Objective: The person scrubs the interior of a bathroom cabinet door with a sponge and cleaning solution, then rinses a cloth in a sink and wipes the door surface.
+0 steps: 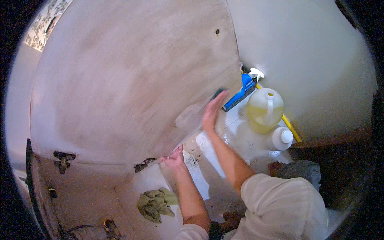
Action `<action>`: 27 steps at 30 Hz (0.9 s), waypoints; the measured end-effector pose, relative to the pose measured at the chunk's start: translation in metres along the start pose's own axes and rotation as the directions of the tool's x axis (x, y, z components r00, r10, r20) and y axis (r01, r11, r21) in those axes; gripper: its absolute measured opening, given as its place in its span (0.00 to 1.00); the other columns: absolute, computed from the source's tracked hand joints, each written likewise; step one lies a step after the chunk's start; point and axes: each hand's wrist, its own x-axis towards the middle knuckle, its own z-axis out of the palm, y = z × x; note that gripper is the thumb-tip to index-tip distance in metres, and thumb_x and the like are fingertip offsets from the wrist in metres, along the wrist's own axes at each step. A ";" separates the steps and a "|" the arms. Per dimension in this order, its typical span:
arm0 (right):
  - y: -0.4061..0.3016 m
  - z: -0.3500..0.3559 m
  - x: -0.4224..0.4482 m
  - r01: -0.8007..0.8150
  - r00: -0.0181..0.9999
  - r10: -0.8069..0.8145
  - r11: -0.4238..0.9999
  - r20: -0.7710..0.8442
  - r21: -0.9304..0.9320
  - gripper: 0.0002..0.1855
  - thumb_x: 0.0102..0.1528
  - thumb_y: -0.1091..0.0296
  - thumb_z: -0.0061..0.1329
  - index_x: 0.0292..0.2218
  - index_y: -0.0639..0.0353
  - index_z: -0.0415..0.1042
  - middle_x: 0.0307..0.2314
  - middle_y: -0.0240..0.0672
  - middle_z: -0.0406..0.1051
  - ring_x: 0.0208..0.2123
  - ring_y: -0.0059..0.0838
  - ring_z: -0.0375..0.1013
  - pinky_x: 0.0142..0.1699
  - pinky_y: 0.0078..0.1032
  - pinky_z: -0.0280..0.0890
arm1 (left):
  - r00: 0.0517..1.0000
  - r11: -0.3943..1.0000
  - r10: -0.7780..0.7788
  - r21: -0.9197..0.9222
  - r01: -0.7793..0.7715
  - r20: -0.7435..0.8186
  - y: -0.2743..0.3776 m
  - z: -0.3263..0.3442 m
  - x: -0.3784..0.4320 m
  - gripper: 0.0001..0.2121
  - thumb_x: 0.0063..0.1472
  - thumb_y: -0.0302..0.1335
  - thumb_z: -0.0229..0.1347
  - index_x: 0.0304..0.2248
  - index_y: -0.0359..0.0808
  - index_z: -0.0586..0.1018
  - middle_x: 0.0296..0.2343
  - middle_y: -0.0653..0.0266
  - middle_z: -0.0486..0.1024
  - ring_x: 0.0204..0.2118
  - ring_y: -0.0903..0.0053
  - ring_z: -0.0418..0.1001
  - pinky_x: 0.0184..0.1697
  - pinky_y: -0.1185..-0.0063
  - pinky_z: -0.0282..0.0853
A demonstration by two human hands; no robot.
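A worn, smudged cabinet door (135, 75) stands open on metal hinges and fills much of the view. My right hand (213, 111) presses a dark green scouring pad (218, 93) against its surface, near the edge by the floor; the hand is slightly blurred and covers part of the pad. Around that same edge, close to a hinge (145, 165), my left hand (174, 159) grips the door, with some fingers hidden behind it. Below the left hand, a crumpled olive-green cloth (157, 204) lies on a pale surface beside the cabinet opening.
A jug of yellow liquid (265, 111) and a white capped bottle (280, 138) stand on wet floor tiles (237, 129) to the right. Behind the door's edge are a blue-handled brush (240, 95), a white spray trigger (256, 73) and a yellow pole (291, 127). Pipe fittings (109, 226) show inside the cabinet.
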 end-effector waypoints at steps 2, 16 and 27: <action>0.005 -0.011 0.059 -0.225 0.951 0.267 0.944 -0.159 0.242 0.34 0.55 0.51 0.19 0.52 0.70 0.30 0.52 0.52 0.26 0.55 0.46 0.25 0.56 0.35 0.22 | 0.987 0.983 0.151 0.112 -0.144 -0.062 0.002 -0.003 0.002 0.30 0.51 0.51 0.34 0.50 0.42 0.54 0.50 0.60 0.51 0.53 0.59 0.46 0.50 0.55 0.40; -0.039 -0.010 0.036 -0.038 0.993 0.043 0.998 -0.107 0.050 0.35 0.55 0.49 0.17 0.52 0.69 0.28 0.52 0.51 0.24 0.55 0.43 0.23 0.56 0.34 0.21 | 0.992 0.975 0.124 0.183 -0.128 0.030 -0.024 0.000 0.001 0.31 0.50 0.50 0.36 0.50 0.41 0.53 0.50 0.60 0.51 0.52 0.61 0.48 0.51 0.56 0.43; -0.106 0.032 -0.111 0.191 0.935 -0.194 0.981 0.296 0.040 0.37 0.52 0.50 0.28 0.52 0.68 0.31 0.51 0.56 0.26 0.53 0.57 0.25 0.55 0.44 0.26 | 0.951 0.943 -0.151 -0.248 0.221 0.271 0.048 -0.036 0.012 0.34 0.45 0.45 0.39 0.51 0.40 0.50 0.52 0.58 0.46 0.54 0.59 0.42 0.52 0.55 0.36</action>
